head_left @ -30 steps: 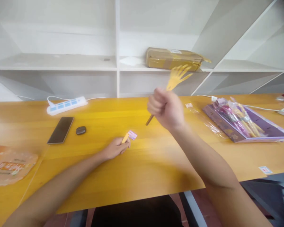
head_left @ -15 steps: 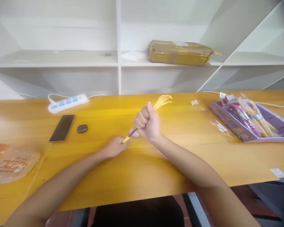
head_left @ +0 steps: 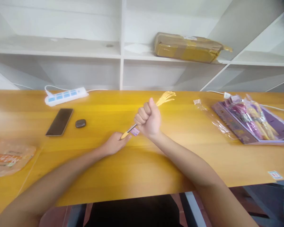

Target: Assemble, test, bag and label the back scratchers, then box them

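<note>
A yellow back scratcher (head_left: 166, 98) with a claw-shaped head and a metal rod lies slantwise between my hands, above the table. My right hand (head_left: 148, 118) is closed in a fist around its upper part, thumb up, and the claw end sticks out beyond it. Lower down, my left hand (head_left: 115, 143) is wrapped about the yellow handle end. A short stretch of rod shows between the two hands. Beside it hangs a small purple-and-white tag (head_left: 134, 131). The part of the scratcher inside my right fist is hidden.
On the wooden table (head_left: 123, 176) lie a phone (head_left: 59, 122), a small black case (head_left: 80, 123), a power strip (head_left: 66, 96) and an orange plastic package (head_left: 11, 157). A purple box (head_left: 241, 130) of bagged items and clear wrappers are at right. A taped carton (head_left: 189, 49) sits on the shelf.
The camera view has shifted and tilted slightly. Both hands keep their hold on the back scratcher, with hardly any movement between them.
</note>
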Available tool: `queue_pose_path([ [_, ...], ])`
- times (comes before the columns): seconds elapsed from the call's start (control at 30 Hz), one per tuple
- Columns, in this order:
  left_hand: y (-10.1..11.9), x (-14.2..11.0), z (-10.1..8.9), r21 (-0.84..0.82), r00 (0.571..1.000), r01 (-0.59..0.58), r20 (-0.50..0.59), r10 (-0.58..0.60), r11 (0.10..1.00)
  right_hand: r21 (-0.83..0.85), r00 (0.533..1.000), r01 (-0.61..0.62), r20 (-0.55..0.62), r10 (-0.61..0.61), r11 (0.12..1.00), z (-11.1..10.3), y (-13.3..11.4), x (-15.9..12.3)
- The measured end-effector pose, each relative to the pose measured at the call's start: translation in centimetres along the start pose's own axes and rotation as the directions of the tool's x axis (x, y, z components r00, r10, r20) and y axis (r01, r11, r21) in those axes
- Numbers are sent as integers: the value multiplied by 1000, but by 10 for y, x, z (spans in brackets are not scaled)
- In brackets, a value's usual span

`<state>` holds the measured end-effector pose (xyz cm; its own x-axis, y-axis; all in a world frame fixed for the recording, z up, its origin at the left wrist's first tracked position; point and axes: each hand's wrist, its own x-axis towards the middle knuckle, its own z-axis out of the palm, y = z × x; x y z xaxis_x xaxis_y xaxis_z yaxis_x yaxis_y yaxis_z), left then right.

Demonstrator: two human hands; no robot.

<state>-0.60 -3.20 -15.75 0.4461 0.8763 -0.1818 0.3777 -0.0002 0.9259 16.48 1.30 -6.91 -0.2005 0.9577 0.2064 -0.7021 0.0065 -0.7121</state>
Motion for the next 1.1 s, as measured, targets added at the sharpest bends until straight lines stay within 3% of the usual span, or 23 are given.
queue_pose_path([
  [0.37, 8, -1, -1, 20, 999, 38, 32, -39, 999, -51, 998, -60, -35, 58, 997, 0, 11, -3],
  [0.73, 5, 0, 0, -15, 1000, 20, 22, -20, 1000, -93, 994, -107, 6, 108, 990, -2, 37, -13],
  [0.97, 3, 0, -1, -76, 999, 26, 27, -24, 997, -177, 994, 73, 92, -57, 981, -5, 50, -14],
  [1.1, -2, 3, -1, -152, 999, 42, 40, -36, 988, -329, 988, 87, 146, -40, 940, -16, 53, -10],
])
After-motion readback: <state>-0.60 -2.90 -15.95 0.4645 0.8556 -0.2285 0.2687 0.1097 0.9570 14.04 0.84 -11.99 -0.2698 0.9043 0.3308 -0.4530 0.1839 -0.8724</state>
